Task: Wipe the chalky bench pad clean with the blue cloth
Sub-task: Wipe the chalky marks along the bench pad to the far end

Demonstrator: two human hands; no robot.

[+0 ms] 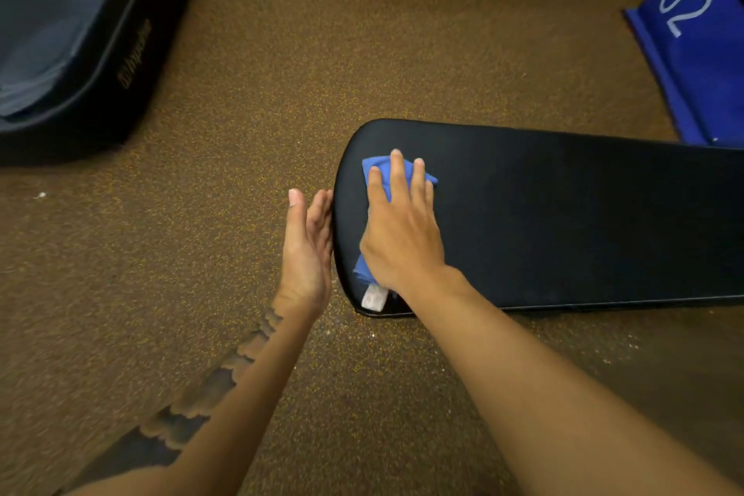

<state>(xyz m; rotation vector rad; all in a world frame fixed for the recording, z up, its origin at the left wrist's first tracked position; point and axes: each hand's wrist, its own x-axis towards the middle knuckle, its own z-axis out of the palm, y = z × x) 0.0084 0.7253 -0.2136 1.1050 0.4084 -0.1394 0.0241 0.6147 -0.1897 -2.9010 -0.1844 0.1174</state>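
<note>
The left hand (306,250), fingers straight, rests against the pad's (563,221) rounded end. The right hand (402,238) lies flat, pressing the blue cloth (386,183) onto that end. Beyond, the pad looks dark and chalk-free, so the wiping seems nearly done.

We see one wide-angle view from a head-worn camera, looking forward and steeply down. The left hand (308,250) and right hand (402,230) sit close, near the centre; the floor (282,52) lies farther below, around them.
</note>
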